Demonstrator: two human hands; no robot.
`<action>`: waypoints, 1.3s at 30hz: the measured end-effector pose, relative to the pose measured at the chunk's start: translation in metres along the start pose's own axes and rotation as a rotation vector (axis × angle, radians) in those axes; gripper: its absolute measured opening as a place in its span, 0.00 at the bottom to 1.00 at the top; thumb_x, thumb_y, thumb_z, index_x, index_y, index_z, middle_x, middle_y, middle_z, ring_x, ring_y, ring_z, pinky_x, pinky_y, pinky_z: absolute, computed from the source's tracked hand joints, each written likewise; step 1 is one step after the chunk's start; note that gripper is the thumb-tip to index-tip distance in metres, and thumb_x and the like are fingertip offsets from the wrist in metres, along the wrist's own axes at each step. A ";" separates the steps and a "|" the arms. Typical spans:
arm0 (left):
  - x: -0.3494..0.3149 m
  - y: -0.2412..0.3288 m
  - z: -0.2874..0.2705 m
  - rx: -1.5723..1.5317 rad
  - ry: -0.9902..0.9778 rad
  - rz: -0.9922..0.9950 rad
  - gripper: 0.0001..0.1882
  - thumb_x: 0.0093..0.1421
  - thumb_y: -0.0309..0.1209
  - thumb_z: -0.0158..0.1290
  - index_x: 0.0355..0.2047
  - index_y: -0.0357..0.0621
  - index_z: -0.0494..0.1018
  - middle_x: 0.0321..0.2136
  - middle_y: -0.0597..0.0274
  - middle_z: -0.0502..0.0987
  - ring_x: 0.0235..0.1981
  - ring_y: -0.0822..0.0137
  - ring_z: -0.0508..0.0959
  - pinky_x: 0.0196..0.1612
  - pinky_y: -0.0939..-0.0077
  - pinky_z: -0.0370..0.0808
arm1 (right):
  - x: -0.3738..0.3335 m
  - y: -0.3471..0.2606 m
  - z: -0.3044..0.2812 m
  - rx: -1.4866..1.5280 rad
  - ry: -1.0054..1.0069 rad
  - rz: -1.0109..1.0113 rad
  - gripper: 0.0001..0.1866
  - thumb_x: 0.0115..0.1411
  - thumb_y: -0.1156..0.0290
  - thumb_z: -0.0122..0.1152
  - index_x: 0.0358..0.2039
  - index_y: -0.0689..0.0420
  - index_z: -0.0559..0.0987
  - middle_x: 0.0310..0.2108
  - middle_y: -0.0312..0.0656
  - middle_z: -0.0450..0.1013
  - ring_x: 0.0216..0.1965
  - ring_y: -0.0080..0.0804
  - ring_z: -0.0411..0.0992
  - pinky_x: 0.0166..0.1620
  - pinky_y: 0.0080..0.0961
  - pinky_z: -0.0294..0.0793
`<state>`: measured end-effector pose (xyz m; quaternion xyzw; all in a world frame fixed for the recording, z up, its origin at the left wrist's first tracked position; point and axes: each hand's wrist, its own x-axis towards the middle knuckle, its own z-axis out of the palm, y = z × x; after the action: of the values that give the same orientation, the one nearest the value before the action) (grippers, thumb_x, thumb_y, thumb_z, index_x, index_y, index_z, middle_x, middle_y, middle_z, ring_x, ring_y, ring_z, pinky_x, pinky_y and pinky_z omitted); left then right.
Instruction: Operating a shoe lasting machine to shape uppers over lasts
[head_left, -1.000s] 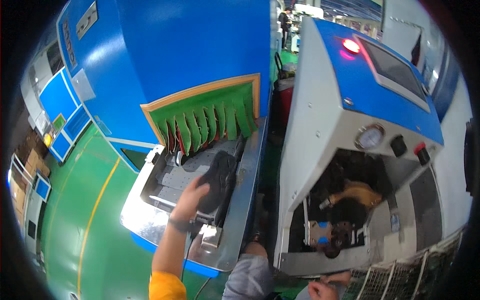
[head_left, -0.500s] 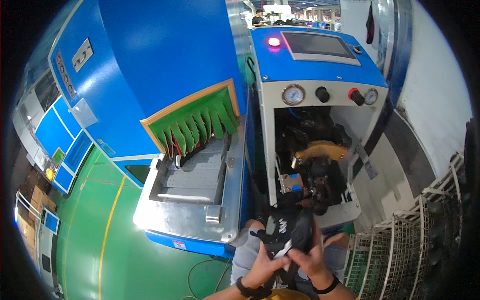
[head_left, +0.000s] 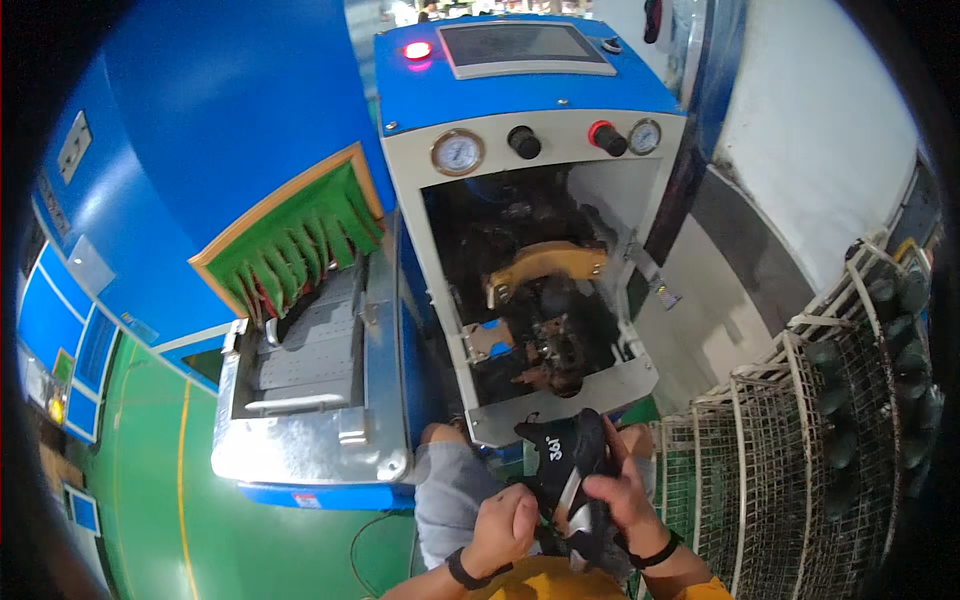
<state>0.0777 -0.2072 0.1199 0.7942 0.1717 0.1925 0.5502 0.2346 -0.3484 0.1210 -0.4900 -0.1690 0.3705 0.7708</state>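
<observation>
I hold a black shoe (head_left: pixel 563 452) with white trim over my lap, toe pointing up toward the machine. My right hand (head_left: pixel 620 493) grips its right side near the sole, and my left hand (head_left: pixel 505 530) closes on its lower left end. Straight ahead stands a blue and white press machine (head_left: pixel 520 90) with an open dark chamber (head_left: pixel 530 300) that shows a yellow curved clamp (head_left: pixel 545 263).
A metal conveyor (head_left: pixel 310 350) comes out of a blue tunnel with a green fringed curtain (head_left: pixel 305 245) on my left. A wire rack (head_left: pixel 830 420) stands at my right. Green floor (head_left: pixel 150 480) lies at lower left.
My left hand took the shoe off the conveyor and brought it to my lap. My right hand joined it, and my view turned right toward the press machine.
</observation>
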 end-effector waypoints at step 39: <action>0.055 -0.059 0.019 -0.762 -0.383 -0.576 0.12 0.69 0.32 0.47 0.35 0.35 0.76 0.33 0.64 0.80 0.36 0.73 0.77 0.45 0.77 0.73 | 0.202 -0.155 0.080 -1.669 -0.202 -0.006 0.46 0.54 0.54 0.65 0.72 0.51 0.59 0.46 0.69 0.74 0.48 0.65 0.74 0.53 0.46 0.73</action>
<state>0.1313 -0.1761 0.0647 0.4789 0.1973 -0.0669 0.8528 0.3828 -0.1869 0.2737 -0.8632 -0.4572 0.1641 0.1376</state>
